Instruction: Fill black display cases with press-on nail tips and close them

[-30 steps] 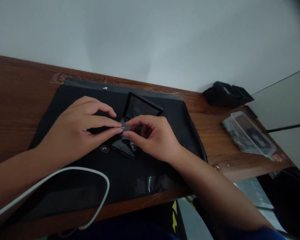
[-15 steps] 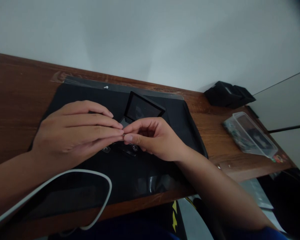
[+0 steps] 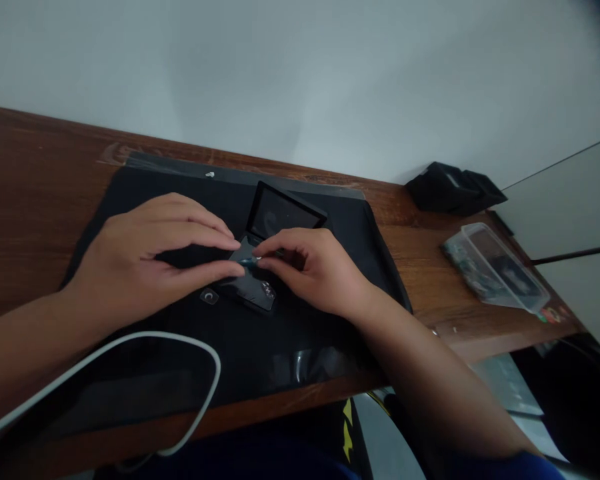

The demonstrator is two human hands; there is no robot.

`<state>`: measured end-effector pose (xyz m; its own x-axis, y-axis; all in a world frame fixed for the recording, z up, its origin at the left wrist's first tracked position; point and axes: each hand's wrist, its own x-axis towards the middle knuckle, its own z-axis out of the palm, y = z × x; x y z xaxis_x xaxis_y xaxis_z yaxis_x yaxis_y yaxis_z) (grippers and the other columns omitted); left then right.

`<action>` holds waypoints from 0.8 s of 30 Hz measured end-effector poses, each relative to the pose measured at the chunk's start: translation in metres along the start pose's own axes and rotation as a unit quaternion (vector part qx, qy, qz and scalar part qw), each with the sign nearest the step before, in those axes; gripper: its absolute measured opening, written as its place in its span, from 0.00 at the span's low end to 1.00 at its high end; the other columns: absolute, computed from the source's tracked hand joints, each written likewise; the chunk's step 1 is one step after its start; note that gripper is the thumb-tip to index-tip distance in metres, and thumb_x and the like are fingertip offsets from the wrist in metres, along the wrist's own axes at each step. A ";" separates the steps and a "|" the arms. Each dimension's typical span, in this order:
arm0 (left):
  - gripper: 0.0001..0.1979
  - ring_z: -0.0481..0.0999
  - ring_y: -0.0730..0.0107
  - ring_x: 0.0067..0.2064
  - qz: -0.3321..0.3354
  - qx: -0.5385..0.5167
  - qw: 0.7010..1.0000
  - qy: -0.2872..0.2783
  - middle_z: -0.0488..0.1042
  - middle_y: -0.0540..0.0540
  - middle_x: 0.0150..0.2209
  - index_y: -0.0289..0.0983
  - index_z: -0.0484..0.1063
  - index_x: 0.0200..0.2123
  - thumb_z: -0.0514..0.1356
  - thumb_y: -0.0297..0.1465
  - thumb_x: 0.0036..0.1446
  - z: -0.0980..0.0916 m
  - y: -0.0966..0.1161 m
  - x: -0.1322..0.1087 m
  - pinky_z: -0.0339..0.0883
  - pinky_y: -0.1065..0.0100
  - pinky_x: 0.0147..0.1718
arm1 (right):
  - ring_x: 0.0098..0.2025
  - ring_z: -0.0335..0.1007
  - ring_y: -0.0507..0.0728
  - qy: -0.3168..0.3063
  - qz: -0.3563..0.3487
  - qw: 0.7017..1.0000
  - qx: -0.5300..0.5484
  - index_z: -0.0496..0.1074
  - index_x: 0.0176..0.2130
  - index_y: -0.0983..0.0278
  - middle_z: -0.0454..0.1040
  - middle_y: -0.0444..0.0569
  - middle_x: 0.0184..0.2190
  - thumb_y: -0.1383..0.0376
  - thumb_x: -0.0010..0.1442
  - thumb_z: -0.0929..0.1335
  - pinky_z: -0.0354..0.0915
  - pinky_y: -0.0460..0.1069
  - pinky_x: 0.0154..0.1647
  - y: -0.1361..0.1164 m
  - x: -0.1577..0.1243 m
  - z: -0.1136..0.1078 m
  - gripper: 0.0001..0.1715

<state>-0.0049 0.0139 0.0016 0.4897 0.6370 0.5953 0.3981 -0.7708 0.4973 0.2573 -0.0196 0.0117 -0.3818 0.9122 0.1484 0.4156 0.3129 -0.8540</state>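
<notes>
Between the thumb and index finger of my right hand (image 3: 317, 270) is a small dark green piece (image 3: 249, 263), pinched at its right end. My left hand (image 3: 145, 250) is at its left end, thumb and fingers apart, the thumb tip close to the piece; whether it touches, I cannot tell. Just behind my fingertips a black case with a raised lid (image 3: 287, 212) stands on the black mat (image 3: 240, 347). Below my fingertips lies a dark, glossy flat part (image 3: 250, 290) with small shiny bits on its right side. A small dark square with a pale curved mark (image 3: 209, 296) lies left of it.
A white cable (image 3: 180, 339) loops over the mat's front left. On the right of the wooden table are a clear plastic box (image 3: 497, 270) with greenish contents and black bins (image 3: 453, 189). A tiny white piece (image 3: 209, 175) lies at the mat's back edge, near the wall.
My left fingers have spread from the thumb and drawn slightly back from my right fingertips. The small green piece and the glossy part below now show.
</notes>
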 end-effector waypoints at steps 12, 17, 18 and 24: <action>0.15 0.79 0.54 0.44 -0.018 0.035 0.988 -0.147 0.85 0.47 0.43 0.55 0.91 0.43 0.64 0.52 0.71 0.020 -0.039 0.007 0.74 0.57 0.47 | 0.42 0.84 0.54 -0.030 -0.023 0.990 -0.138 0.87 0.46 0.63 0.90 0.48 0.43 0.77 0.70 0.73 0.70 0.48 0.46 0.003 0.001 -0.003 0.13; 0.16 0.77 0.56 0.43 -0.020 0.051 0.990 -0.130 0.83 0.47 0.40 0.51 0.88 0.35 0.64 0.48 0.71 0.024 -0.029 0.008 0.73 0.57 0.47 | 0.38 0.82 0.51 -0.016 0.007 0.997 -0.069 0.87 0.47 0.63 0.90 0.45 0.40 0.75 0.67 0.76 0.70 0.46 0.42 0.007 0.001 -0.001 0.12; 0.15 0.77 0.56 0.43 -0.022 0.057 0.990 -0.128 0.83 0.47 0.39 0.51 0.87 0.35 0.64 0.47 0.70 0.024 -0.027 0.007 0.72 0.57 0.47 | 0.38 0.82 0.51 -0.015 0.016 0.998 -0.060 0.87 0.46 0.62 0.90 0.45 0.40 0.75 0.67 0.76 0.70 0.46 0.41 0.007 0.001 -0.001 0.11; 0.13 0.76 0.50 0.48 -0.026 0.094 0.990 -0.100 0.80 0.45 0.40 0.47 0.84 0.34 0.63 0.44 0.68 0.027 -0.021 0.005 0.69 0.51 0.50 | 0.41 0.87 0.54 0.000 0.037 0.999 -0.031 0.88 0.44 0.62 0.91 0.47 0.40 0.71 0.69 0.76 0.73 0.47 0.42 0.008 0.001 0.001 0.08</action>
<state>0.0099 0.0332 -0.0229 0.6004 0.6771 0.4255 0.5557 -0.7359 0.3869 0.2593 -0.0169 0.0048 -0.3484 0.9335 0.0850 0.4935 0.2597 -0.8301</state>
